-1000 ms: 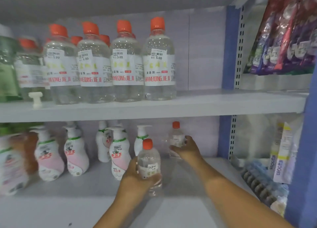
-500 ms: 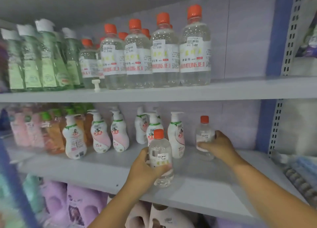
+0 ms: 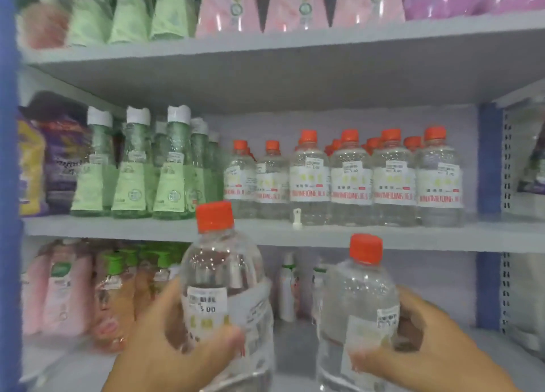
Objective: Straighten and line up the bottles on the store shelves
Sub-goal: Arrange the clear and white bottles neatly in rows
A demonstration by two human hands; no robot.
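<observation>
Two clear bottles with orange caps are held up in front of the shelves. My left hand (image 3: 174, 350) grips the left bottle (image 3: 224, 279) round its labelled middle. My right hand (image 3: 424, 350) grips the right bottle (image 3: 356, 309) from its right side. Both are lifted off the lower shelf, close to the camera. On the middle shelf (image 3: 265, 232) stands a row of matching orange-capped bottles (image 3: 351, 179), upright and side by side, more behind them.
Green bottles with white caps (image 3: 132, 167) stand left of the clear ones. Pump bottles, pink and orange, (image 3: 73, 288) fill the lower shelf's left. Pink and green pouches (image 3: 230, 5) line the top shelf. Blue uprights (image 3: 488, 214) frame the bay. A small white clip (image 3: 297, 218) sits at the middle shelf's edge.
Both hands have lifted their bottles off the lower shelf and brought them up toward the camera. The view has tilted upward, showing the top shelf.
</observation>
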